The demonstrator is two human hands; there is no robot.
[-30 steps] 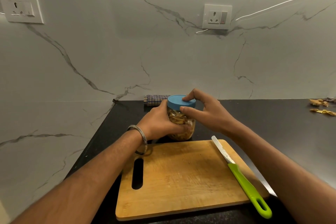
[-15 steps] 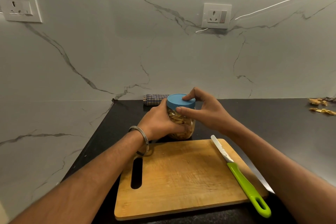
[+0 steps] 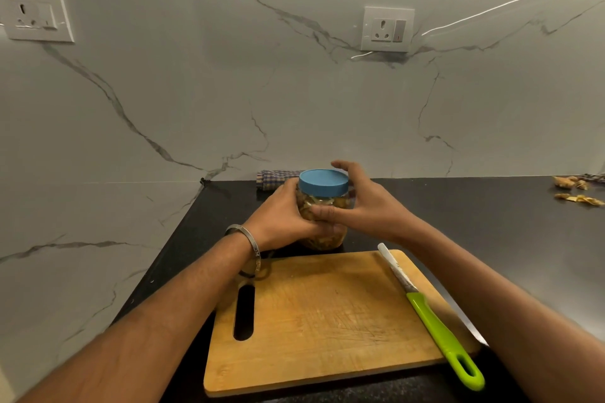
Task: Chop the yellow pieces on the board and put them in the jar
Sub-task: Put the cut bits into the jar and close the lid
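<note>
Head view, general: I stand at a black worktop (image 3: 491, 222) against a marble wall; there is only this one view to report from.
Jar (image 3: 322, 232): upright on the worktop, just behind the far edge of the board, clear-walled, packed with yellow-brown pieces.
Lid (image 3: 323, 181): blue, seated square on the jar's mouth.
Left hand (image 3: 281, 222): wrapped round the jar's body from the left, fingers curled on the wall; a steel bangle (image 3: 248, 244) sits at my wrist.
Right hand (image 3: 363, 206): curled round the jar from the right, thumb across the front wall below the lid, fingers reaching behind the lid's rim.
Change: half a second ago my right fingertips pinched the lid's edge; now that hand has dropped lower and cups the jar's body. My left hand has kept its grasp. The jar has not shifted from its spot.
Board (image 3: 327, 321): wooden, bare of pieces, only score marks showing.
Knife (image 3: 429, 317): lying along the board's right side, green handle toward me, blade pointing away, in neither hand.
Yellow pieces (image 3: 322, 206): all that concern the task appear to be inside the jar.
Other items: a checked cloth (image 3: 275, 178) against the wall behind the jar; loose scraps (image 3: 577, 191) at the far right of the worktop, well apart from the board.
Finding: I judge chopping and filling complete, and the lid closed; whether it is fully tight I cannot tell. What remains is likely to let go of the jar or set it aside.
</note>
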